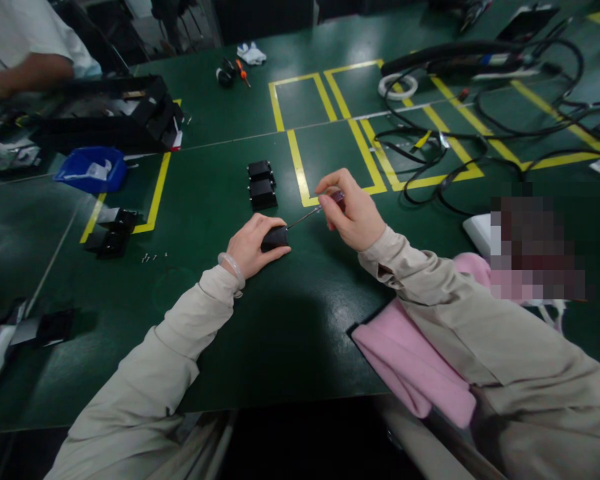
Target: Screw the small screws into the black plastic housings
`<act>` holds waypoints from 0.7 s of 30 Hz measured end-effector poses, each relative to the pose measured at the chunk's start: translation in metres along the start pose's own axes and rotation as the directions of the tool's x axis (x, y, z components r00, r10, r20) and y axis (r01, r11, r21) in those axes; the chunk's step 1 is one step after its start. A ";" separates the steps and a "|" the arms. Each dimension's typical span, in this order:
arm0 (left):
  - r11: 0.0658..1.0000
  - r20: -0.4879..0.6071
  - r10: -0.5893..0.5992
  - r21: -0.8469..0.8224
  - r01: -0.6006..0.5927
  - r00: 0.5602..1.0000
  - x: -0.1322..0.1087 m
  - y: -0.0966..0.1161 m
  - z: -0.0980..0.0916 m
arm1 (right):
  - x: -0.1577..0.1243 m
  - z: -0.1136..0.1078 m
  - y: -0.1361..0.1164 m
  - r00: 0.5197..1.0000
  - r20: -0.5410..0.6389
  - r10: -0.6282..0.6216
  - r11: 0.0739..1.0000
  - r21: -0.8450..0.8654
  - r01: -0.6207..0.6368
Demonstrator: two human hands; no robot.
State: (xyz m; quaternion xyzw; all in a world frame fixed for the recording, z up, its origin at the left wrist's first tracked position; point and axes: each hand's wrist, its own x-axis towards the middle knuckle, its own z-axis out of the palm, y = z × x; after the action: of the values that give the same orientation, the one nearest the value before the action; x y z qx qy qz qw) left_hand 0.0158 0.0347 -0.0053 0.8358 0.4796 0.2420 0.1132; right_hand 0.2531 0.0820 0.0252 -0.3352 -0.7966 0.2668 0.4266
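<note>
My left hand (pixel 254 245) grips a small black block (pixel 275 238) on the green table, thumb along its near side and fingers over the far side. In my right hand (pixel 349 210) is a screwdriver (pixel 338 198) with a dark reddish handle. Its thin metal shaft slants down to the left, and the tip meets the right end of the block. Whether a screw sits under the tip is too small to tell. Just beyond my left hand stand two similar black blocks (pixel 263 193). Several tiny screws (pixel 154 258) lie loose to the left.
More black parts (pixel 111 233) and a blue bin (pixel 91 169) are at left, near a long black housing (pixel 150 113). A person's arm (pixel 35 73) reaches in there. Black cables (pixel 443 177) sprawl at right. A pink cloth (pixel 415 360) lies under my right forearm.
</note>
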 end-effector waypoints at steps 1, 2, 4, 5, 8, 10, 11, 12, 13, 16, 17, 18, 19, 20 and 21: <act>1.000 -0.001 -0.001 0.003 0.001 1.000 0.000 0.000 0.000 | 0.000 0.000 0.000 1.000 0.004 -0.004 1.000 0.003 0.004; 1.000 -0.003 -0.002 0.005 0.002 1.000 0.000 0.000 0.000 | 0.000 0.000 0.000 1.000 0.008 -0.004 1.000 0.003 0.004; 1.000 -0.007 0.000 0.005 0.000 1.000 0.000 0.000 0.000 | 0.000 -0.001 0.000 1.000 0.009 0.003 1.000 -0.002 -0.003; 1.000 -0.008 0.001 0.004 0.000 1.000 0.000 0.000 0.000 | 0.000 -0.001 0.000 1.000 0.005 0.008 1.000 -0.006 -0.008; 1.000 -0.005 -0.008 0.000 0.008 1.000 0.000 0.000 0.000 | 0.001 -0.002 0.000 1.000 -0.003 0.009 1.000 -0.014 -0.009; 1.000 -0.006 -0.010 -0.002 0.010 1.000 0.000 0.000 0.000 | 0.000 -0.002 0.000 1.000 0.002 0.002 1.000 -0.011 -0.002; 1.000 -0.007 -0.009 -0.004 0.009 1.000 0.000 0.001 0.000 | 0.000 -0.002 -0.001 1.000 0.005 0.000 1.000 -0.007 0.000; 1.000 -0.008 -0.009 -0.005 0.009 1.000 0.000 0.001 0.000 | 0.000 -0.002 -0.001 1.000 0.009 0.001 1.000 -0.005 -0.001; 1.000 -0.008 -0.010 -0.007 0.010 1.000 0.000 0.001 0.000 | 0.000 -0.002 -0.001 1.000 0.012 0.004 1.000 -0.003 -0.004; 1.000 0.003 -0.018 -0.006 0.018 1.000 0.000 0.001 0.000 | 0.000 -0.002 -0.002 1.000 0.014 0.016 1.000 0.000 -0.016; 1.000 0.006 -0.018 -0.005 0.018 1.000 0.000 0.001 0.000 | 0.000 -0.003 -0.002 1.000 0.013 0.021 1.000 -0.003 -0.021; 1.000 0.007 -0.016 -0.003 0.016 1.000 0.000 0.001 0.000 | 0.000 -0.003 -0.002 1.000 0.010 0.024 1.000 -0.010 -0.024; 1.000 0.006 -0.013 -0.002 0.013 1.000 0.000 0.001 0.000 | 0.000 -0.003 -0.001 1.000 0.008 0.027 0.999 -0.018 -0.027; 1.000 0.002 -0.010 -0.001 0.010 1.000 0.000 0.000 0.000 | 0.000 -0.003 -0.001 1.000 0.009 0.027 0.999 -0.023 -0.027; 1.000 -0.003 -0.007 -0.001 0.007 1.000 0.000 0.000 0.000 | 0.000 -0.003 -0.001 1.000 0.013 0.024 0.999 -0.023 -0.024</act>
State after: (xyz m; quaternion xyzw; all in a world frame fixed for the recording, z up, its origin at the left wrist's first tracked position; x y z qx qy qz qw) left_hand 0.0160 0.0344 -0.0053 0.8337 0.4828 0.2429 0.1136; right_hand 0.2549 0.0815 0.0274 -0.3476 -0.7982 0.2650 0.4145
